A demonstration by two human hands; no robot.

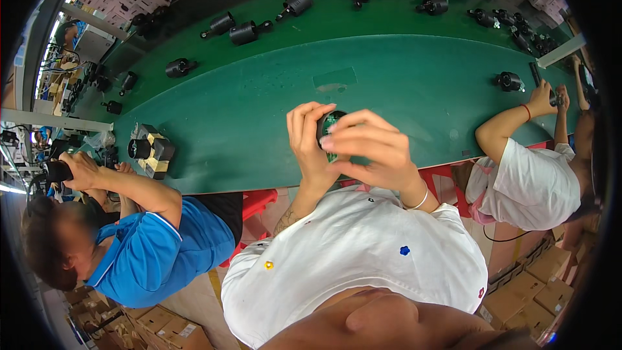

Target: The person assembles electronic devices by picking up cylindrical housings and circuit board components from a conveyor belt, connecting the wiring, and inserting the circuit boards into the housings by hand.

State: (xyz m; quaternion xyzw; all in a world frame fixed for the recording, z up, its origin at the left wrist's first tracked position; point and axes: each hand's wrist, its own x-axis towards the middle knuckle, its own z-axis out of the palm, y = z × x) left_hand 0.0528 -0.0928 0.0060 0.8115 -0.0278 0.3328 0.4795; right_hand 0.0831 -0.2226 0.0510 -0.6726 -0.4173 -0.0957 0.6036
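In front of my chest, above the green bench, my left hand grips a small black round housing from its left side. A green circuit board shows in the opening of this housing. My right hand reaches over from the right, its fingers and thumb bent around the board's edge. Those fingers cover much of the board and housing, so the exact contact is partly hidden.
Black cylindrical housings lie along the green conveyor belt beyond the bench. A co-worker in blue sits left, near a taped block. Another in white works right, near a black housing.
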